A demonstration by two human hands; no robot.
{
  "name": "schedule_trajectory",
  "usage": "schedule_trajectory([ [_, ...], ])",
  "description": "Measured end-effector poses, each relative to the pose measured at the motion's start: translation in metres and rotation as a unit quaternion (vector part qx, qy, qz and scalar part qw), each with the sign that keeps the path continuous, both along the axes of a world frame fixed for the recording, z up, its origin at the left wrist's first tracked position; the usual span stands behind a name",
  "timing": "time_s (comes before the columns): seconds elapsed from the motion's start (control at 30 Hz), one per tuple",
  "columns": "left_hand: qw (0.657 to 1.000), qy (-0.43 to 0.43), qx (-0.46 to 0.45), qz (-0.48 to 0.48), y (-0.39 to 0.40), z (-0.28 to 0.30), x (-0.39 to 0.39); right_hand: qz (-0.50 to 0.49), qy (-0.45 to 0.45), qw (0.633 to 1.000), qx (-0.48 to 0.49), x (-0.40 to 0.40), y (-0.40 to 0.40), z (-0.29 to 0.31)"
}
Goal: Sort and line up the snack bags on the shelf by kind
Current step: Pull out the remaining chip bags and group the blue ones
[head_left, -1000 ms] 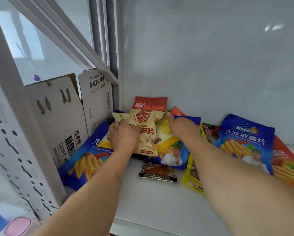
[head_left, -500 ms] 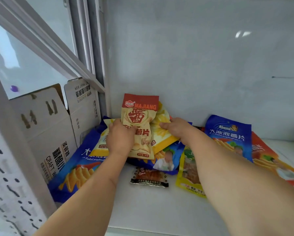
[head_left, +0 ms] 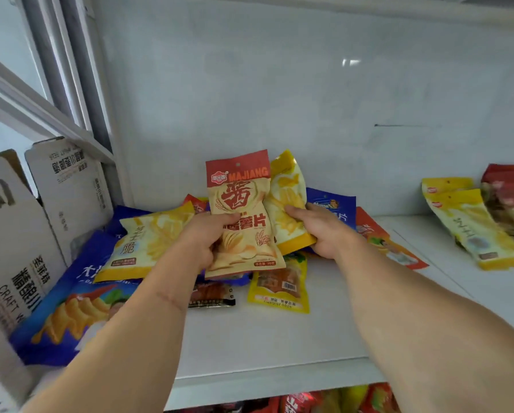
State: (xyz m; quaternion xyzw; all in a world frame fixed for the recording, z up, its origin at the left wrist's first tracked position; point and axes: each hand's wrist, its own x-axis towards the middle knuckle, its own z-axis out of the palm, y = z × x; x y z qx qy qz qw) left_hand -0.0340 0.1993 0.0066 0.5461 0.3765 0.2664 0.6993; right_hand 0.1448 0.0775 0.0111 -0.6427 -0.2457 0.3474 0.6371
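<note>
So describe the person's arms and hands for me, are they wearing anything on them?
Nothing visible. Both forearms are bare right to the bottom of the frame, no sleeves showing. The left hand and right hand have no gloves, and no watch, bracelet or ring can be seen. A faint crease line crosses the left wrist.

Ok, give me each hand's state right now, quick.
Left hand: holding the red-topped MAJIANG chip bag, thumb across its front.
Right hand: holding a yellow chip bag by its lower edge.
</note>
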Motion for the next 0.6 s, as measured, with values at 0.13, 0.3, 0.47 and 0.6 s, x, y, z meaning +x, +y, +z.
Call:
schedule_trajectory([
  [0.13, 0.999, -0.016, 0.006, -0.036, -0.043, 0.0, 0.033, -0.023, -0.002, 1.0, 0.006, 0.026, -0.057, -0.003],
  [0.3, 0.996, -0.013, -0.014, -0.087, -0.118, -0.005, 0.08, -0.075, -0.021, 0.997, 0.0, 0.069, -0.141, -0.008],
  [0.47, 0.992, -0.041, -0.034, -0.11, -0.195, -0.006, 0.125, -0.117, -0.062, 0.991, -0.036, 0.113, -0.228, -0.017],
  [0.6, 0.991, -0.061, -0.035, -0.114, -0.247, -0.003, 0.161, -0.124, -0.078, 0.987, -0.066, 0.144, -0.294, -0.017],
])
